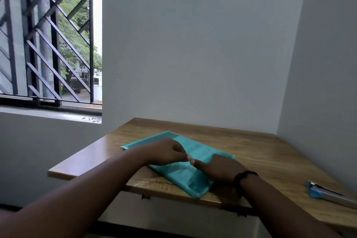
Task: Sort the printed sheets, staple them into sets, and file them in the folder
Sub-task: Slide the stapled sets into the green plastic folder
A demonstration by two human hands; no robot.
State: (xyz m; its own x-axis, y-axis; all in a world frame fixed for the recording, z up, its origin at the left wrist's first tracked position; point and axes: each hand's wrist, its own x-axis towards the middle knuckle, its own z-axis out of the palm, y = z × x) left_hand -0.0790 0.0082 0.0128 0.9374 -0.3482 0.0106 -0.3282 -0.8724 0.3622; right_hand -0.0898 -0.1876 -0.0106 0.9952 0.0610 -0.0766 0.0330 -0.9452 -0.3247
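Note:
A teal plastic folder lies flat and slanted on the wooden table, and printed sheets show faintly through its cover. My left hand rests on the folder's middle with curled fingers that pinch the cover. My right hand, with a black band at the wrist, lies on the folder's right part. Its thumb tip meets my left fingertips and nips the same spot; its other fingers are hidden. A metal stapler with a blue part lies apart at the table's right edge.
The table stands in a corner, with walls behind it and to its right. A barred window opens at the left above a sill. Bare wood shows behind the folder and between the folder and the stapler.

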